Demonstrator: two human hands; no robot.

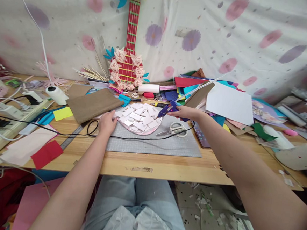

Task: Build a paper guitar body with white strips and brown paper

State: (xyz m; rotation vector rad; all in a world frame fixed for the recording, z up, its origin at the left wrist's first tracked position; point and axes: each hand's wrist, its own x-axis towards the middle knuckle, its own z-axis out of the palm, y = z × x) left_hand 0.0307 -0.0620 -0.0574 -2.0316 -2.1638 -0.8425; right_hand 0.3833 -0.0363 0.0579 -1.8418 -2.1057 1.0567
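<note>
A round pink base covered with overlapping white foam pieces (139, 117) lies on the grey cutting mat (153, 146). My left hand (107, 123) rests at its left edge, fingertips touching the rim; whether they pinch it is hidden. In my right hand (181, 112) is a blue glue gun (168, 109), its nozzle pointing down to the left at the right side of the round piece. A black cord runs from the gun across the mat to the left. White-handled scissors (177, 128) lie on the mat just below the gun.
A red paper guitar with pink flowers (129, 71) leans on the back curtain. Brown sheets (93, 105) lie left, by a power strip (0, 125). Coloured sheets, a white board (229, 102) and a phone (202, 135) are on the right. The table's front edge (144, 172) is near my lap.
</note>
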